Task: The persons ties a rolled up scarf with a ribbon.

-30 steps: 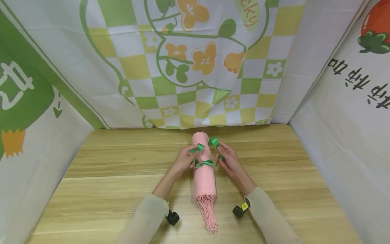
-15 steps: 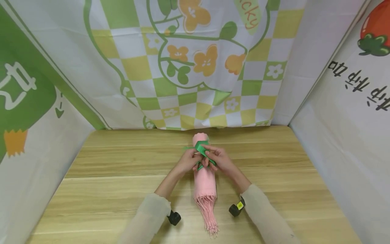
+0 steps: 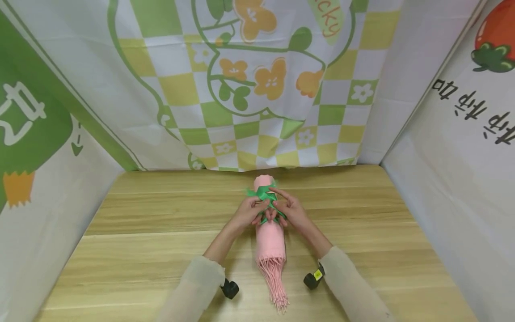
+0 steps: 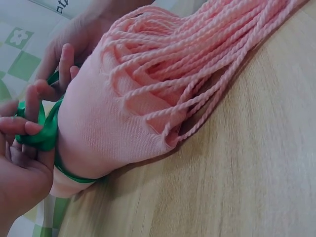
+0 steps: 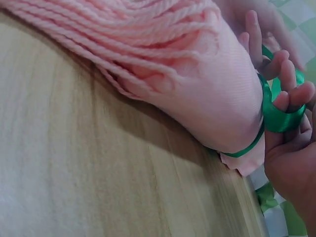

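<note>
A rolled pink scarf [image 3: 270,241] with a twisted fringe [image 4: 187,64] lies lengthwise on the wooden table, its fringe toward the person. Green satin ribbon [image 3: 263,193] circles the roll, and its loops rise between both hands. My left hand [image 3: 244,213] pinches one part of the ribbon at the roll's left side. From the right, my right hand [image 3: 297,215] grips another part, a ribbon loop [image 5: 281,118] passing round its fingers in the right wrist view. Fingers of both hands meet above the roll and partly hide the knot area.
The wooden table [image 3: 161,255] extends on both sides of the scarf. A checked, flower-printed cloth [image 3: 249,129] hangs at its back edge, and white printed panels [image 3: 446,179] flank it. Small black wrist cameras [image 3: 230,289] sit by the sleeves.
Both hands have come together over the scarf from a spread position, the right moving leftward. Ribbon loops once held apart now overlap in the middle; over the last half second the fingers shift only slightly.
</note>
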